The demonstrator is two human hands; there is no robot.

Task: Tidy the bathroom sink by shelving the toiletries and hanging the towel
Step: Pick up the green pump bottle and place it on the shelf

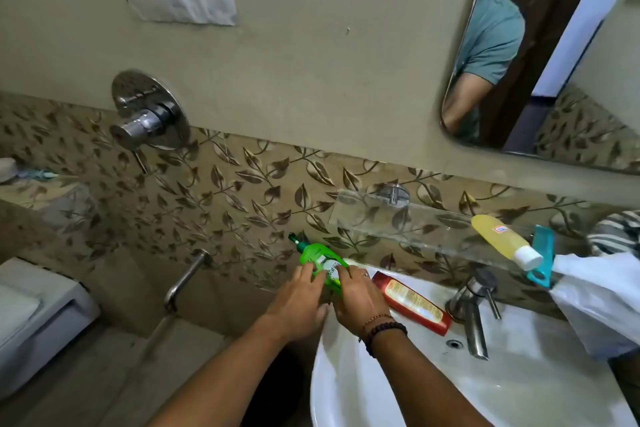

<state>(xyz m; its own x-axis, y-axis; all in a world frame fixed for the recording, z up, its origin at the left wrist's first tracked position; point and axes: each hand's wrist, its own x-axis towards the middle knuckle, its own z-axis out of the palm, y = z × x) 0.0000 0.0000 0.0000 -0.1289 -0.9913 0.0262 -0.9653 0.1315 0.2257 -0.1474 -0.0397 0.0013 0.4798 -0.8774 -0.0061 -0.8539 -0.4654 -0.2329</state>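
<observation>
A green bottle (313,255) with a dark cap lies tilted at the far left corner of the white sink (540,388). My left hand (298,302) and my right hand (360,298) both have fingers on it. A red bottle (412,302) lies flat on the sink rim just right of my right hand. On the clear glass shelf (388,218) above the sink, a yellow bottle (502,237) with a white cap lies on its side beside a teal holder (542,253). A white towel (599,305) drapes over the sink's right end.
A chrome tap (472,308) stands at the back of the sink. A mirror (540,55) hangs above the shelf. Shower controls (149,114) and a spout (187,277) sit on the left wall, with a toilet (31,319) at far left. A striped cloth (616,232) shows at the right edge.
</observation>
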